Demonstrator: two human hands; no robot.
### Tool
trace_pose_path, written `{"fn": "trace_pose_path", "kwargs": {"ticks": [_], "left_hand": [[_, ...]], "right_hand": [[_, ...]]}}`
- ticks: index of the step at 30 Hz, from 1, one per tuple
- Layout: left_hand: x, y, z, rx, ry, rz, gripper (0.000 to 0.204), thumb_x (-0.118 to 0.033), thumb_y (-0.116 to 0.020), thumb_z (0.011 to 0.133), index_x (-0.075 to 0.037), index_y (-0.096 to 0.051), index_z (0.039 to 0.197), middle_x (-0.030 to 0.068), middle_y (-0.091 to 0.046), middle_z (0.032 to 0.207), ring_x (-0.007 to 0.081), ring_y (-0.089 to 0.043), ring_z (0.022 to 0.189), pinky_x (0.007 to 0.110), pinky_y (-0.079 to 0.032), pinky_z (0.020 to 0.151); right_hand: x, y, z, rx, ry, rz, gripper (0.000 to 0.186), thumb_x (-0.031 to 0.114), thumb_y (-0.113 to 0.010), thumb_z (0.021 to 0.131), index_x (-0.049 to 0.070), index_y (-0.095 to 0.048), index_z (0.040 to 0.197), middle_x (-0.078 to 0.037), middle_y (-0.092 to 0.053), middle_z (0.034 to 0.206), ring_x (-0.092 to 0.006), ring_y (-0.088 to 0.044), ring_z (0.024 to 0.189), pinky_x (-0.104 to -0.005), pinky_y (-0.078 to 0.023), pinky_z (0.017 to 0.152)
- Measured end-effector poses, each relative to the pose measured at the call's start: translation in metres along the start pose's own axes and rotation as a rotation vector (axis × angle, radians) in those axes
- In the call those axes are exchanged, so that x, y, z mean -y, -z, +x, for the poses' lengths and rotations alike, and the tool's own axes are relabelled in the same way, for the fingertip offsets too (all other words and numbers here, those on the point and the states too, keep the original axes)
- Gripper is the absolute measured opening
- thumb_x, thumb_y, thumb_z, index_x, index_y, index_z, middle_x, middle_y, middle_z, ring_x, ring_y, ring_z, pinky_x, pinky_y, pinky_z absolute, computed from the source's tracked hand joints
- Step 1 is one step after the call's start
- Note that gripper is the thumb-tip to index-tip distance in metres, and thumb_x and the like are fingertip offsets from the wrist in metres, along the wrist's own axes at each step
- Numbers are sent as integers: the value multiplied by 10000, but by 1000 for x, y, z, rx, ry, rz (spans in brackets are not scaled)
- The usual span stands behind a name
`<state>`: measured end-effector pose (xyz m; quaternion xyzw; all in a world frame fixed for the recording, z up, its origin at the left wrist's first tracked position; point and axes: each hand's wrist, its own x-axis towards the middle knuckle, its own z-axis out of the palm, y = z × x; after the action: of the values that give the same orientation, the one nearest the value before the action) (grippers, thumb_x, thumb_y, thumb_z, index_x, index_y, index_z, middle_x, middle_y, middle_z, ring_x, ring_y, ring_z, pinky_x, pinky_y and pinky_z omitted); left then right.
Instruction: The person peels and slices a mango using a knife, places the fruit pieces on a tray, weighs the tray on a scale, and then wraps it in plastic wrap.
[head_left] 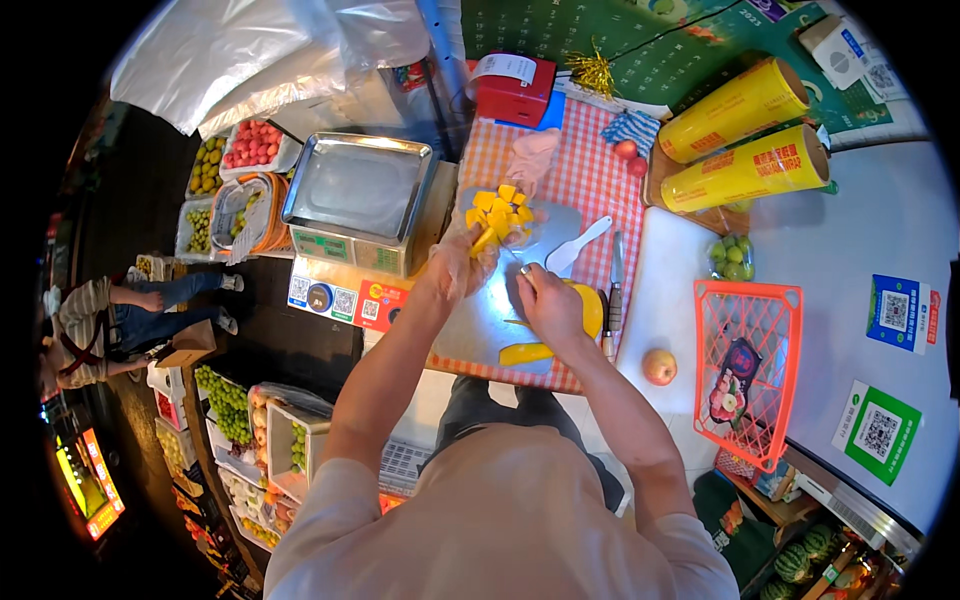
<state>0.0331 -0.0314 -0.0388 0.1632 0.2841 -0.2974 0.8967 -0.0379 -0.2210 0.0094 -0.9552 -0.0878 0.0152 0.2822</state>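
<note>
My left hand (470, 258), in a clear plastic glove, grips a yellow mango piece (484, 240) beside mango cubes (502, 205) heaped in what looks like clear plastic. My right hand (540, 295), bare, is closed on a small knife (518, 264), its blade angled toward my left hand. Both are over a steel board (482, 325) on a red checked cloth (625, 220). Yellow mango flesh and peel (525, 353) lie by and partly under my right hand. A white scraper (573, 250) and a longer knife (615, 265) lie to the right.
Steel scale (357, 188) at left, red printer (516, 92) behind, pink glove (533, 160), two yellow film rolls (735, 178). At right, bagged green fruit (733, 258), an apple (659, 366), red basket (788, 375). Fruit crates (268, 412) and another person (125, 330) at far left.
</note>
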Motion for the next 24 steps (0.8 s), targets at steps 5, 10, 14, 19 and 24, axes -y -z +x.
{"fn": "trace_pose_path", "kwargs": {"ticks": [5,10,14,19,24], "left_hand": [[4,-38,-13,-188,23,-148,385,-295,-328,1098,5,-433,1317,151,-604,1072,212,-656,831,329,-625,754],[-4,-38,-14,83,125,-329,496,-390,-250,1099,2,-416,1353,171,-573,1192,257,-654,995,398,-611,876],[0,-67,-30,208,1,-137,593,-490,-240,1076,-18,-402,1397,197,-549,1268,296,-649,1042,391,-602,882],[5,-68,-28,326,1,-120,646,-566,-194,1054,-66,-463,1362,292,-507,1377,359,-589,1186,381,-574,921],[-4,-45,-29,632,128,-139,740,-622,-159,1034,-50,-421,1424,246,-497,1426,337,-547,1268,377,-522,994]], "right_hand": [[2,3,2,-125,-26,51,246,223,-662,928,14,-655,1057,-175,-683,804,-356,-672,691,-436,-529,606],[13,5,2,-113,86,115,224,256,-641,937,37,-641,985,-161,-672,753,-330,-669,646,-430,-518,535],[3,-3,-9,-28,47,82,231,261,-646,929,35,-640,980,-162,-661,730,-345,-662,624,-449,-519,539],[2,0,1,-125,-16,-63,234,269,-650,926,41,-640,976,-158,-654,720,-349,-665,620,-452,-530,541],[1,11,9,-174,-72,8,224,259,-646,934,36,-641,949,-176,-659,737,-370,-668,665,-464,-532,590]]}}
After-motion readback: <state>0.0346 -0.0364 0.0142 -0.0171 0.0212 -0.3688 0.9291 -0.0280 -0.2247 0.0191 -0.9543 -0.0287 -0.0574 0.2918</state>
